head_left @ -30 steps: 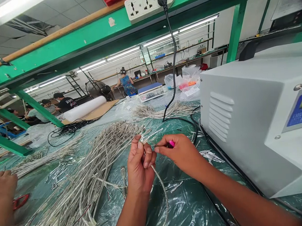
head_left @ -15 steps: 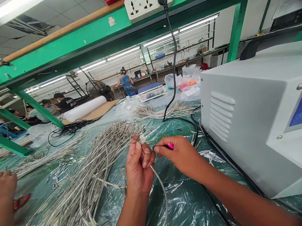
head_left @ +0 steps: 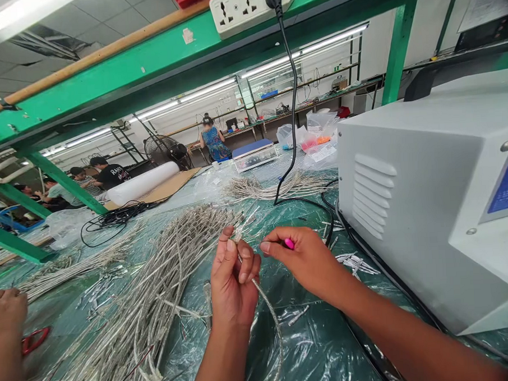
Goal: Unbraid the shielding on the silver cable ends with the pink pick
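The left hand (head_left: pixel 233 287) was curled, its thumb and fingers pressed together in a pinch on a braided wire cable (head_left: pixel 268 308) near its end, which held that end up clear of the pile and toward the right hand (head_left: pixel 303 261). The right thumb and forefinger pinched a small pink-marked item (head_left: pixel 289 244), too hidden to identify. A heap of braided cables (head_left: pixel 148 285) lay within reach on the plastic-covered bench (head_left: pixel 315 345), with a white benchtop machine (head_left: pixel 407 217) to the right, a neighbour's hand (head_left: pixel 4 316) near red-handled scissors (head_left: pixel 35 340), and a seated worker (head_left: pixel 213 143) far off.
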`<state>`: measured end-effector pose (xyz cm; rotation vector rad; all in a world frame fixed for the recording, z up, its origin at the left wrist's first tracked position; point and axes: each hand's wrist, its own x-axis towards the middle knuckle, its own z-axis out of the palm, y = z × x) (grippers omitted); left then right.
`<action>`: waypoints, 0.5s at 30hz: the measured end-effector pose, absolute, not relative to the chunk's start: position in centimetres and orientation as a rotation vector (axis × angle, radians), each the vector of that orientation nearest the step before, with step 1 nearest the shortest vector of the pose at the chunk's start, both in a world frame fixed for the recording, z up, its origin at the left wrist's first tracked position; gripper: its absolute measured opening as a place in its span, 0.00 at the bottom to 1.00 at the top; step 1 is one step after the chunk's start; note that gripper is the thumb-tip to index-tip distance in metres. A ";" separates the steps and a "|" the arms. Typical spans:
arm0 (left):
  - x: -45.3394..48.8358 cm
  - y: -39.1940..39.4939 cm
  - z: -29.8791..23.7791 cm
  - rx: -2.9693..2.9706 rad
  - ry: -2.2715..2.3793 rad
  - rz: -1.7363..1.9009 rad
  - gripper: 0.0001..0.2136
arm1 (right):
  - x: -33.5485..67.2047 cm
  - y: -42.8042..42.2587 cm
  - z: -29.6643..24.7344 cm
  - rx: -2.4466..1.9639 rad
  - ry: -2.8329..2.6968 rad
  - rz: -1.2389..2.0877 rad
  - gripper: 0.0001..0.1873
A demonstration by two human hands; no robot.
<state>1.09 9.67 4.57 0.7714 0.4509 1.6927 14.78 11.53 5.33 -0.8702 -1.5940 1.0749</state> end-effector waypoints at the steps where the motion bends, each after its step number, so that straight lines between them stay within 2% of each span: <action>1: 1.1 9.7 4.6 0.771 0.450 1.694 0.08 | 14.8 11.5 5.4 -0.855 -1.620 1.065 0.10; 15: 1.0 9.7 4.7 0.779 0.436 1.701 0.07 | 14.9 12.2 5.0 -1.018 -1.511 1.102 0.18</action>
